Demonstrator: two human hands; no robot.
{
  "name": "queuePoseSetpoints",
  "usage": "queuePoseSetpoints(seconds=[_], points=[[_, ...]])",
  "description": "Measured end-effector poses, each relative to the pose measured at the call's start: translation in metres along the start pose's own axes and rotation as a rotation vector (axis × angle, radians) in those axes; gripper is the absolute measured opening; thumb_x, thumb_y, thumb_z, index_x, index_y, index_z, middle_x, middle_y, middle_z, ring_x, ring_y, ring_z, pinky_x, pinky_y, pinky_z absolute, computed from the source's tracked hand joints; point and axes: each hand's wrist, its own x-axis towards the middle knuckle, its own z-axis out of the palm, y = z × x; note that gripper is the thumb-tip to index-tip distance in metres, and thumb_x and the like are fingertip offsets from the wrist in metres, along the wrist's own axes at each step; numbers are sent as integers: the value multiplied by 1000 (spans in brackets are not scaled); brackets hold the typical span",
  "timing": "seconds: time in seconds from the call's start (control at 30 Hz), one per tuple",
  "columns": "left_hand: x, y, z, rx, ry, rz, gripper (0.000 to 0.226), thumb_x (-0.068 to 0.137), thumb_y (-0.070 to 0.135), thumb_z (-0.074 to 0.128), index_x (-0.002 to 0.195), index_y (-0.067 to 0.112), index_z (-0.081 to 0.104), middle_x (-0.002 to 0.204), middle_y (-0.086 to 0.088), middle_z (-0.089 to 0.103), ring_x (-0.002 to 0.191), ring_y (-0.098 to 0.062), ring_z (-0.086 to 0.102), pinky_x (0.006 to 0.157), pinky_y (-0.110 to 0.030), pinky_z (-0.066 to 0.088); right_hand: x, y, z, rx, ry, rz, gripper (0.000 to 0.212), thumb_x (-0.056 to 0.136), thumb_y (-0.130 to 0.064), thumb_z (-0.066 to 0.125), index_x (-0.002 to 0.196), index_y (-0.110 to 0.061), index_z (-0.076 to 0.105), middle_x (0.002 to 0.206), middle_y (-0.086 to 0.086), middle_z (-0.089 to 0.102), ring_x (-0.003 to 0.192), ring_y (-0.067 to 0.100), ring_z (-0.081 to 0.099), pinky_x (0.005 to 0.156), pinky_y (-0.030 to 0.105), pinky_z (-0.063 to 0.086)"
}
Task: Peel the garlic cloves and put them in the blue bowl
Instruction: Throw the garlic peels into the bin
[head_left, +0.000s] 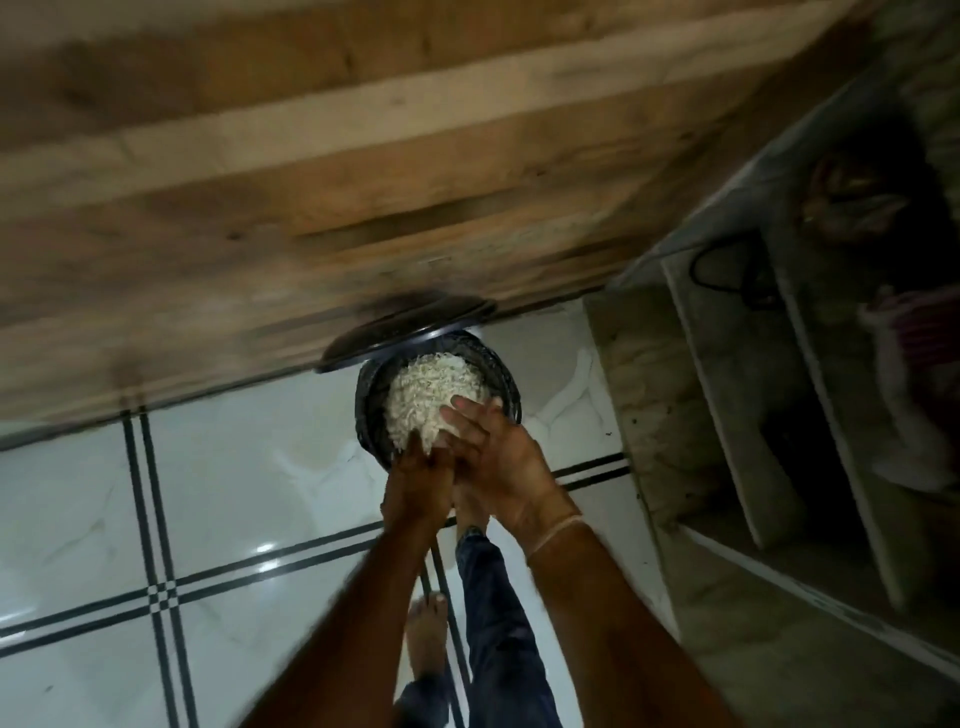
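Over the mouth of the bin, the right hand's fingers (464, 410) lie straight and close together, flat against the near side of a white heap (431, 389). The right hand (498, 452) seems to press or cup it rather than grip. The left hand (422, 475) sits just beside it, touching the heap's lower edge. Its fingers are dark and blurred, so I cannot tell whether they are curled or flat.

The heap looks to me like loose garlic skins, shredded and papery, though I can't rule out cloves among them. It fills the black bin (368, 410), whose lid (405, 332) stands open against a wooden panel (311, 182). Stuff like that would be very light, soft and quick to scatter, so it is best scooped from underneath with both palms, not pinched. I see no blue bowl and no separate peeled clove anywhere.

A pale thread band (555, 535) circles the right wrist. Below are bare feet (427, 631) on a glossy tiled floor (156, 493), with a concrete shelf unit (753, 415) to the right.
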Motion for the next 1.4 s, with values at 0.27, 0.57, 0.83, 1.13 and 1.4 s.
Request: queuePoseSetpoints(seconds=[0.27,0.57,0.83,1.13,1.4], points=[[-212,66,-49,235,61,512,58,103,33,61,155,15,45,156,-12,49,144,-31,44,117,-43,38,-243,27,-41,-335,211,-551,27,108,-31,51,122,-17,69,120,7,73,98,7,72,77,21,58],[-407,112,39,429,-103,1031,53,102,39,61,151,23,48,153,-2,50,139,-24,46,110,-40,40,-422,77,-183,-556,680,-969,40,108,-39,49,140,-20,64,135,-3,67,119,6,61,97,16,50],[-509,152,206,561,-233,1232,51,100,35,65,148,21,53,150,-3,53,138,-24,48,111,-37,41,-506,75,-355,-599,1003,-1082,32,108,-33,54,136,-22,66,130,-3,68,119,12,62,100,32,51],[-586,175,358,633,-334,1267,43,96,36,70,136,21,62,132,-3,64,121,-24,59,96,-41,52,-568,79,-522,-583,1152,-990,34,106,-36,58,137,-23,64,129,-3,66,116,17,64,93,40,55],[-576,207,419,636,-233,1293,14,95,22,73,105,18,64,102,2,58,85,-21,63,68,-34,51,-570,53,-592,-753,1377,-822,58,88,-9,76,143,-15,58,136,12,58,119,33,54,92,43,51]])
